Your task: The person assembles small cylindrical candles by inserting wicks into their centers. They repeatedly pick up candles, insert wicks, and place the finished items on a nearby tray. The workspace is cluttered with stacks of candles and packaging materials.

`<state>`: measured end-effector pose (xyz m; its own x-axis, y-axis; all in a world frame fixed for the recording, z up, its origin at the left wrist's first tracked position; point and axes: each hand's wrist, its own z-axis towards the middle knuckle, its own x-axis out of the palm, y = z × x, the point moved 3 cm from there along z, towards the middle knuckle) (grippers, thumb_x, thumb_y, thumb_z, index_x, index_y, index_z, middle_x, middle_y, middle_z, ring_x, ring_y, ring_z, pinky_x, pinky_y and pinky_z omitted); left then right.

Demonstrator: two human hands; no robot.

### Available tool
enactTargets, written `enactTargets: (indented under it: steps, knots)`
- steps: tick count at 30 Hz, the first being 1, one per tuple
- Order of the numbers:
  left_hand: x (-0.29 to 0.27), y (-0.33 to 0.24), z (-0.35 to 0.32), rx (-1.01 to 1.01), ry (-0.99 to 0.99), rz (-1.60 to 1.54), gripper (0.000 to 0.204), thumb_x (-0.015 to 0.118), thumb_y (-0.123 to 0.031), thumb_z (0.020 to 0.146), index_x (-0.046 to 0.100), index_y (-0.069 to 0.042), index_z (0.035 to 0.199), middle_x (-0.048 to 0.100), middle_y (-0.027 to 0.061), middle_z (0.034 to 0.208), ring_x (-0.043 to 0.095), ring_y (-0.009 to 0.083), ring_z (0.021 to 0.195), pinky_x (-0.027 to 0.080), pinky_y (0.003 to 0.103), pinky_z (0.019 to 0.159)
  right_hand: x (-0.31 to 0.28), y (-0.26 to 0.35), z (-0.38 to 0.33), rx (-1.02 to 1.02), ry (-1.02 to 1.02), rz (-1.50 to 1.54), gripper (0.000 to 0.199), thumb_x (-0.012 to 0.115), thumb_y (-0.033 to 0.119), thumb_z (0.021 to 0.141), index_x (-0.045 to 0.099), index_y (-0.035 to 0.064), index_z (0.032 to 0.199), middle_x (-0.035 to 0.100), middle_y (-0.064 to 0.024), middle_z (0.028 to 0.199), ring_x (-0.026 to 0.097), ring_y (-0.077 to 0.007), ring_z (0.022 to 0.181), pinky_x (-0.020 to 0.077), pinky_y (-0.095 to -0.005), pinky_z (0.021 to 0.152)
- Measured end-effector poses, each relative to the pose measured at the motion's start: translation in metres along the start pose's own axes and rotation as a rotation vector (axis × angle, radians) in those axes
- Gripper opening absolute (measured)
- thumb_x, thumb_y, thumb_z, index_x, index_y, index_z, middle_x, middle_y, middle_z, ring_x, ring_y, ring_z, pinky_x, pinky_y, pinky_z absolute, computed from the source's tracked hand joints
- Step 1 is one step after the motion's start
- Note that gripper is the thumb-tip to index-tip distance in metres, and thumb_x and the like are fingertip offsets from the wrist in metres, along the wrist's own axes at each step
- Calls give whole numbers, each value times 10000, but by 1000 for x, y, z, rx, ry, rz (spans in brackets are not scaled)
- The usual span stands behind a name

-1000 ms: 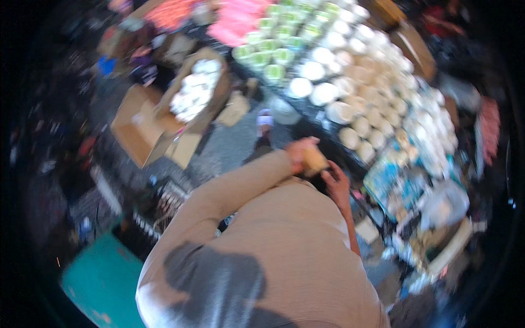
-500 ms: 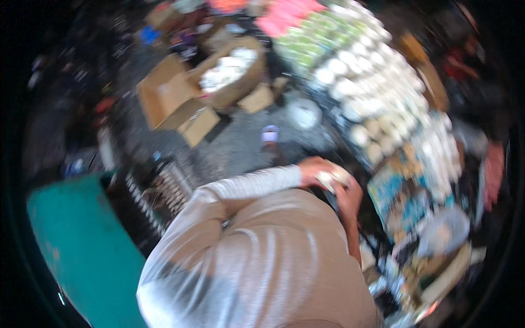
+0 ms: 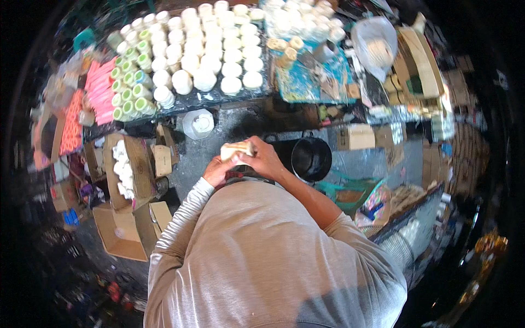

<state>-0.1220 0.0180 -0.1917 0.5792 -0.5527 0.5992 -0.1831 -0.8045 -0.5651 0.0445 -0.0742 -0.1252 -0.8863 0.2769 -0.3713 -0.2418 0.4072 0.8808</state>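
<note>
Close in front of my body, I hold a cream-coloured, roughly cylindrical piece (image 3: 235, 151) in both hands. My left hand (image 3: 217, 170) grips it from below and the left, with its fingers wrapped round it. My right hand (image 3: 264, 159) closes on its right end, thumb pressed along its near side. The fingers cover part of the piece, so its exact kind cannot be made out. Beyond my hands stands a long dark table (image 3: 219, 99) bearing rows of white cylinders (image 3: 205, 80), pale green hollow ones (image 3: 143, 105) and pink tubes (image 3: 101, 90).
A black bucket (image 3: 311, 159) stands right of my hands. Left are open cardboard boxes (image 3: 121, 232), one holding white pieces (image 3: 124, 169). A whitish tub (image 3: 198, 124) sits before the table. A blue sheet (image 3: 292, 87) and a plastic bag (image 3: 374, 48) lie at the far right.
My body and view have turned to the right, so the table of cylinders now lies straight ahead and the boxes to my left. Both hands still hold the pale piece.
</note>
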Motion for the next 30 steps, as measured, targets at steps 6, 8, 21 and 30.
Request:
enactTargets:
  steps: [6, 8, 21, 30]
  knots:
    - [2, -5, -22, -4, 196, -54, 731, 852, -252, 896, 490, -110, 1514, 608, 78, 1442, 584, 271, 1319, 519, 521, 1047, 25, -4, -24, -100, -20, 254, 590, 839, 303, 871, 600, -17, 1305, 744, -172, 1136, 722, -217, 985, 576, -368, 857]
    - [-2, -7, -27, -33, 171, -35, 728, 839, -290, 907, 488, -106, 1517, 609, 80, 1441, 584, 268, 1320, 505, 523, 1063, 29, -3, -28, -95, 25, 387, 572, 830, 275, 888, 597, -24, 1317, 740, -151, 1140, 706, -192, 980, 574, -349, 849]
    - [-7, -23, -6, 18, 51, 18, 579, 732, -228, 969, 517, -42, 1474, 648, 146, 1393, 639, 318, 1259, 524, 531, 1056, 63, -41, -33, 29, -190, 596, 488, 775, 389, 936, 697, 2, 1223, 750, -202, 1096, 733, -278, 971, 565, -412, 864]
    - [68, -63, -32, 411, 277, 1075, 697, 791, -111, 839, 527, 24, 1469, 556, 180, 1467, 534, 311, 1372, 380, 397, 1194, 26, -24, -77, -15, -325, 396, 409, 715, 344, 960, 701, 8, 1193, 742, -254, 1077, 723, -420, 989, 546, -475, 864]
